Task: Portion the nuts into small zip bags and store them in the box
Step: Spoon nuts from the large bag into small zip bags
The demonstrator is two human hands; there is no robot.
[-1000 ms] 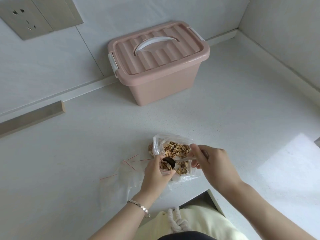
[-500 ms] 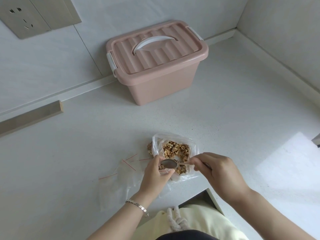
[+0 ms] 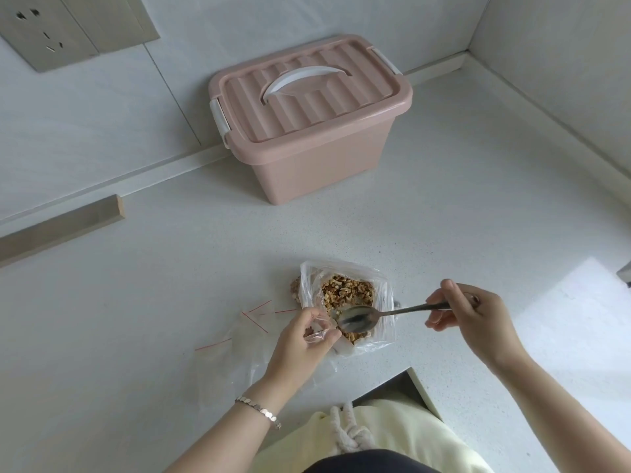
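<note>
Our left fingers [image 3: 307, 315] pinch a small zip bag [image 3: 317, 332], right fingers [image 3: 440, 297] grip an empty spoon [image 3: 358, 318]; portioning underway, box [image 3: 307, 172] lidded.

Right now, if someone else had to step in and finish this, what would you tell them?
Left hand pinches a small zip bag open. Right hand holds the spoon, bowl looks empty, over the big bag of nuts.
Spare zip bags lie on the counter; the pink box stands behind, lid on.
Done: no sealed bag in sight. Left: fill, seal, box them.
</note>
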